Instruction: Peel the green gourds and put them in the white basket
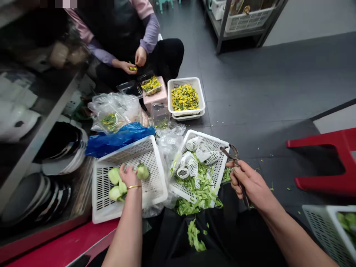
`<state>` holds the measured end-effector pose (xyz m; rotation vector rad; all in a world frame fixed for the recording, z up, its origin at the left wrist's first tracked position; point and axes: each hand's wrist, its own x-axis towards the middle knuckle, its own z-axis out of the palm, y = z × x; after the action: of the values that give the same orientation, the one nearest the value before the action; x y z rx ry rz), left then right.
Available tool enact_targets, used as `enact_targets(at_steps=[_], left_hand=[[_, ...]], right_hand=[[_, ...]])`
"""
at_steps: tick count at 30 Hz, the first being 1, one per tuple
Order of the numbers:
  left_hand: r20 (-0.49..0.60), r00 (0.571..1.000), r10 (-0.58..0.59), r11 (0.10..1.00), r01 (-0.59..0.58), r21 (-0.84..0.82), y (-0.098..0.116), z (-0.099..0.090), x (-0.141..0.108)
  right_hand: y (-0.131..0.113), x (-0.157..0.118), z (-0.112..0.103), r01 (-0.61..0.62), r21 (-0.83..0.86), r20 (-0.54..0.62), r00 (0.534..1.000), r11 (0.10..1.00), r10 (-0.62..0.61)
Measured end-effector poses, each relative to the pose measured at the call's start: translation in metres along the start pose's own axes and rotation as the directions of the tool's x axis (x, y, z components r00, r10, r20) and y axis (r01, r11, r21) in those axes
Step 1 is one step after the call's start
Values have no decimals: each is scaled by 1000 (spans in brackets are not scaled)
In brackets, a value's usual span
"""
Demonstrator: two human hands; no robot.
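Forearms spread over a lap littered with peelings

The peelings lie loose on the black apron, where a shift of the knees could send them to the floor. The left hand is down in the left white basket, fingers partly curled, with pale green vegetables on both sides of it. Its fingertips are hidden, so I cannot tell whether it has hold of one. The right hand is wrapped around the handle of a metal peeler, whose head stands clear above the fist.

The likeliest mishap, I judge, is a nick: a slick vegetable could turn in the left fingers and let the blade skip onto them. The right white basket holds shreds of peel and white foam nets. Shreds heap past its near edge, so any added there might slide off, and the nets could get buried.
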<state>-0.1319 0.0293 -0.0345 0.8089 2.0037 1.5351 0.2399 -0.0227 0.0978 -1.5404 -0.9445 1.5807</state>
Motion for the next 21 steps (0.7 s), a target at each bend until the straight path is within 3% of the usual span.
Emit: enact_targets(at_steps=[2, 3, 4, 5, 6, 8, 9, 11, 14, 16, 17, 18, 21], left_hand=[[137, 991, -9, 1000, 10, -8, -2, 42, -20], [372, 928, 5, 1000, -5, -1, -5, 67, -35], [603, 798, 24, 998, -55, 33, -10, 93, -50], [778, 627, 37, 986, -149, 73, -17, 118, -67], [877, 479, 44, 953, -282, 106, -26, 142, -82], [968, 250, -29, 776, -605, 180, -48, 180, -106], [980, 168, -110, 650, -733, 199, -60, 193, -114], [960, 84, -266, 461, -864, 203, -85, 207, -123], [927, 39, -374, 381, -904, 192, -114, 201, -124], [913, 46, -406, 338, -921, 196, -123, 185, -123], [902, 79, -424, 312, -923, 227, -125, 175, -122], [880, 141, -454, 287, -912, 294, -126, 164, -123], [727, 385, -569, 213, -785, 582, -125, 138, -127]], right_hand=[[-3, -4, 0, -40, 101, -7, 999, 994, 41], [-4, -5, 0, -61, 138, -10, 998, 989, 63], [-5, -6, -1, -81, 167, -16, 996, 983, 85], [-5, -6, -3, -101, 195, -24, 994, 976, 108], [-4, -5, -6, -118, 224, -35, 991, 967, 129], [-3, -3, -15, -146, 283, -47, 985, 948, 165], [-2, -2, -20, -157, 311, -50, 982, 937, 181], [0, -1, -29, -181, 354, -64, 974, 918, 217], [3, 0, -39, -234, 403, -68, 957, 885, 284], [4, 1, -42, -281, 437, -30, 945, 854, 326], [4, 2, -44, -303, 452, -7, 939, 839, 343], [3, 2, -45, -322, 465, 11, 933, 824, 359], [-2, 2, -46, -373, 501, 43, 912, 781, 408]])
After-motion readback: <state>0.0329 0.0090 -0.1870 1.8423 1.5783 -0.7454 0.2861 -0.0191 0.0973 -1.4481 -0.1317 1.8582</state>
